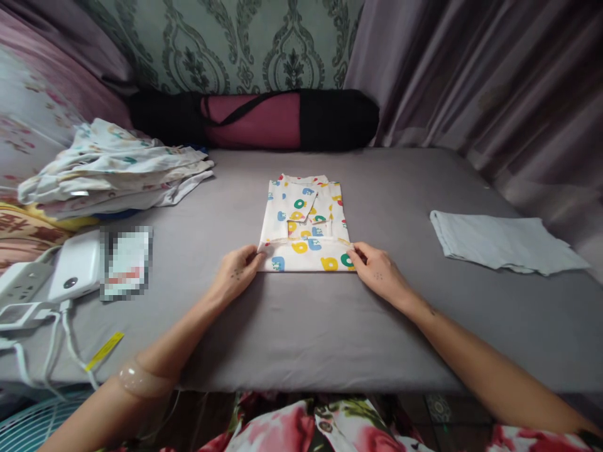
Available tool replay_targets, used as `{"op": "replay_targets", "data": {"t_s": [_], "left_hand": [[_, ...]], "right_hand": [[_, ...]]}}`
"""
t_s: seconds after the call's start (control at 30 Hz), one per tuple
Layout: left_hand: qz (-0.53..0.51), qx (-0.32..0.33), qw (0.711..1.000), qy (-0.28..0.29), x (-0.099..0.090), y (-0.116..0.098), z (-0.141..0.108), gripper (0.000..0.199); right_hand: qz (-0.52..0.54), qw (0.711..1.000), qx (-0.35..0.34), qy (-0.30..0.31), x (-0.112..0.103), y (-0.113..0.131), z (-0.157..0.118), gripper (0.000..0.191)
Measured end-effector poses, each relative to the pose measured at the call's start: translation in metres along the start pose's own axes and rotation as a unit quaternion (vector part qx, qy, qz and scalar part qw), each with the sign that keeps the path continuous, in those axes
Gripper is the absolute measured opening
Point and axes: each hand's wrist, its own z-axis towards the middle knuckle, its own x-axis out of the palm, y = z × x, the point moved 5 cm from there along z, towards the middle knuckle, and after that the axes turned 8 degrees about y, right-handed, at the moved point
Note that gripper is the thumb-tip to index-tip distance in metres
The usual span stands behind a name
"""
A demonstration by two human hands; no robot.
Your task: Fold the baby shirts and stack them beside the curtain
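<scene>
A white, colourfully printed garment [306,227] lies flat on grey cloth [301,339], near edge folded up.

Black-and-maroon bag [264,129] lies before patterned wall [198,47] | purple curtain [424,69] hangs at right | white device [78,267] sits beside power strip [21,279] | yellow tag [104,351] lies by cable [66,318] | teal grille [42,424], lower left

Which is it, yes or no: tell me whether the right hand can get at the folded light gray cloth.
Probably yes. The right hand would likely have to let go of the folded printed shirt first, but only gray sheet shows between that hand and the folded light gray cloth.
</scene>
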Motion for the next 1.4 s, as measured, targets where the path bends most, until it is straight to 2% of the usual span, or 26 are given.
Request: {"op": "replay_targets", "data": {"t_s": [0.1, 0.27, 0.33, 0.4, 0.43, 0.5, 0.6, 0.67, 0.83, 0.93, 1.13, 1.27, 1.4], "left_hand": [[0.061, -0.001, 0.998, -0.018, 0.000, -0.003, 0.000, 0.030], [0.106, 0.013, 0.993, -0.054, 0.002, 0.002, -0.002, 0.030], [0.139, 0.044, 0.986, -0.078, 0.000, 0.001, -0.004, 0.029], [0.184, 0.104, 0.970, -0.118, -0.004, -0.008, -0.009, 0.028], [0.206, 0.137, 0.960, -0.135, -0.005, -0.014, -0.011, 0.027], [0.231, 0.194, 0.944, -0.135, -0.004, -0.028, -0.015, 0.027], [0.209, 0.258, 0.940, -0.080, 0.008, -0.046, -0.016, 0.027], [0.180, 0.279, 0.942, -0.053, 0.018, -0.052, -0.013, 0.027], [0.138, 0.266, 0.952, -0.062, 0.029, -0.046, -0.006, 0.029], [0.118, 0.261, 0.956, -0.062, 0.028, -0.039, -0.004, 0.033], [0.043, 0.223, 0.972, -0.056, 0.017, -0.027, 0.002, 0.031], [-0.003, 0.183, 0.981, -0.068, 0.010, -0.020, 0.005, 0.031], [-0.013, 0.164, 0.980, -0.107, 0.002, -0.020, 0.003, 0.035]], "right_hand": [[-0.036, 0.999, 0.022, 0.000, 0.003, -0.001, -0.001, 0.028], [-0.066, 0.997, 0.035, 0.013, 0.006, 0.000, -0.003, 0.034], [-0.086, 0.995, 0.036, 0.022, 0.005, 0.001, -0.004, 0.033], [-0.116, 0.993, 0.012, 0.010, 0.000, 0.006, -0.004, 0.033], [-0.130, 0.991, -0.023, -0.002, -0.003, 0.011, -0.003, 0.034], [-0.149, 0.978, -0.144, -0.007, -0.005, 0.027, -0.001, 0.038], [-0.147, 0.928, -0.332, 0.078, 0.003, 0.050, 0.002, 0.046], [-0.142, 0.897, -0.395, 0.142, 0.009, 0.058, 0.008, 0.052], [-0.109, 0.841, -0.479, 0.228, 0.015, 0.069, 0.026, 0.060], [-0.097, 0.824, -0.495, 0.259, 0.022, 0.066, 0.035, 0.059], [-0.090, 0.827, -0.484, 0.270, 0.037, 0.054, 0.042, 0.057], [-0.066, 0.830, -0.480, 0.276, 0.033, 0.056, 0.042, 0.058], [-0.050, 0.840, -0.466, 0.272, 0.023, 0.068, 0.048, 0.051]]}}
